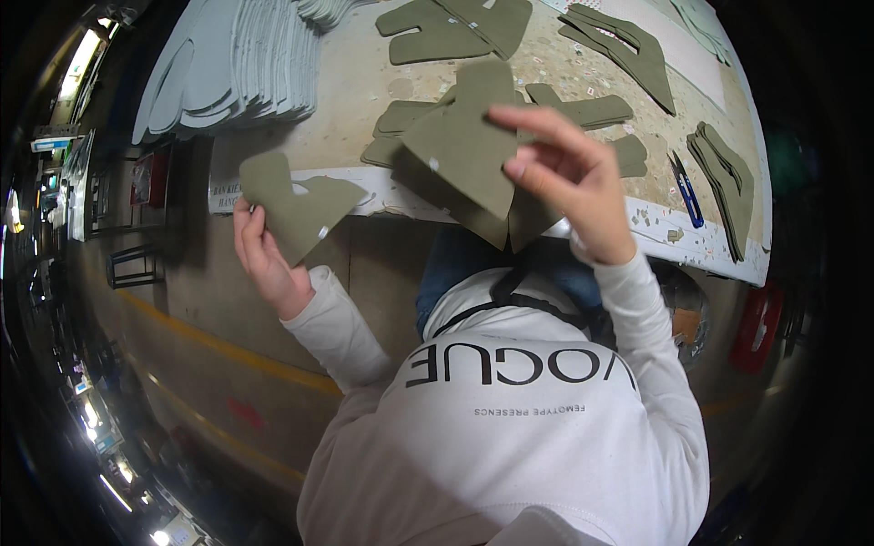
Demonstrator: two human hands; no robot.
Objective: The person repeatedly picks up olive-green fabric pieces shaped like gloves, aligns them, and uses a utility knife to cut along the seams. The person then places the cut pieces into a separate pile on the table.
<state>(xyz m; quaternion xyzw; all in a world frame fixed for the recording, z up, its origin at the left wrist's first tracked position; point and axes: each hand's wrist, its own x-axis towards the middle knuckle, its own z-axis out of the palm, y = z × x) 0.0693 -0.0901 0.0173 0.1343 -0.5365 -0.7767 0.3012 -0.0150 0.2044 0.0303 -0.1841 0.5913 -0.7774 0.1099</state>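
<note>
In my left hand (269,259), an olive-green cut piece (296,214) with a notch and a small white sticker is gripped at its left edge, off the table's front edge. My right hand (583,177) has thumb and forefinger at the right side of another olive cut panel (464,141), which also bears a small white sticker. This panel is slightly blurred and overhangs the table edge. More olive layers show beneath it, and how many is hidden. Beside and behind it lie further olive pieces (587,111) on the table.
Tall stacks of pale grey cut pieces (232,68) stand at the table's far left. Olive pieces lie at the back (455,27) and right (724,187). Blue-handled thread snips (685,189) rest near the right front edge. Small scraps and stickers litter the table (364,91). A dark stool (137,264) stands left.
</note>
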